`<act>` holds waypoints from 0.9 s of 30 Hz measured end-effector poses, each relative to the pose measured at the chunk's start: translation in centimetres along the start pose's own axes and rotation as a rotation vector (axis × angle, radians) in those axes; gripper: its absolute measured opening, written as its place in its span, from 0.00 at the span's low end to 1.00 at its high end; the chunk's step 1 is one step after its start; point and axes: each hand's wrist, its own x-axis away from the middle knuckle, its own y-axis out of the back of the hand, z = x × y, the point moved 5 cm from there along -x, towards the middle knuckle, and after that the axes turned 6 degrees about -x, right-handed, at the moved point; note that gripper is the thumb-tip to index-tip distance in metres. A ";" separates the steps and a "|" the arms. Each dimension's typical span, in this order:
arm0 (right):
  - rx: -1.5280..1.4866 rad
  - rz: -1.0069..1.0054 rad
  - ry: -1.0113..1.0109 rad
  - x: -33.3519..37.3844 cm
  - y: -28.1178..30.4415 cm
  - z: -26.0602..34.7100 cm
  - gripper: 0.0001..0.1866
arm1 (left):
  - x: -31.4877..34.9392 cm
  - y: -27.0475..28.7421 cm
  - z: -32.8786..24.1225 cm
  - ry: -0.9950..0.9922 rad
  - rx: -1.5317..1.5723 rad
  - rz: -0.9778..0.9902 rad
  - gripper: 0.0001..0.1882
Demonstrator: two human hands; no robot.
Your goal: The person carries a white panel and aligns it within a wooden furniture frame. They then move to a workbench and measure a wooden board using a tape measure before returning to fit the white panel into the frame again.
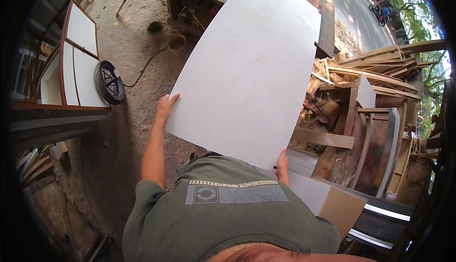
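A large white panel (251,67) stretches out before me, its far end over a wooden workbench (326,29). My left hand (167,106) grips the panel's left edge near the close corner, thumb on top and the fingers hidden underneath. At the close right corner my right hand (282,168) is closed on the other edge, its thumb upright against the side. The panel hides most of the bench top. Whether its far end rests on the bench I cannot tell.
Scrap wood (384,72) is piled on the right, beside a framed panel (373,148). A wheel (109,82) leans by a white-panelled cabinet (81,26) on the left. Two buckets, one of them tan (176,43), stand on the ground near the bench.
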 end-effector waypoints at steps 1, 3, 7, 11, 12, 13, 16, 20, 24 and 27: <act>0.003 -0.008 0.005 -0.2 0.1 0.0 0.42 | 0.0 0.0 -0.1 0.005 0.008 0.004 0.38; 0.012 -0.017 0.017 -0.9 0.1 -0.1 0.42 | -0.4 -0.1 0.2 0.007 -0.008 0.004 0.35; -0.004 0.005 0.024 -2.1 0.4 -0.3 0.42 | -1.6 -0.3 0.9 -0.011 -0.090 -0.042 0.38; -0.046 0.029 0.017 -2.6 0.1 0.1 0.42 | -1.7 -0.5 -0.8 0.017 0.016 0.018 0.34; -0.056 0.040 0.012 -2.7 -0.1 0.4 0.42 | -1.9 -0.6 -0.8 0.009 0.025 0.013 0.34; -0.062 0.040 0.026 -2.9 -0.3 0.8 0.41 | -2.1 -0.6 -0.9 0.001 0.034 0.009 0.34; -0.073 0.038 0.050 -3.4 -0.5 1.5 0.41 | -3.0 -0.7 -1.0 -0.005 0.013 -0.012 0.38; -0.055 0.034 0.037 -3.9 -0.8 2.6 0.40 | -4.1 -1.2 -1.2 -0.035 0.020 -0.032 0.39; -0.053 0.048 0.075 -4.1 -1.0 3.5 0.40 | -5.0 -1.6 -1.3 -0.063 -0.011 -0.066 0.39; -0.054 0.050 0.059 -4.3 -1.3 4.4 0.40 | -5.6 -1.9 -1.5 -0.046 0.005 -0.045 0.40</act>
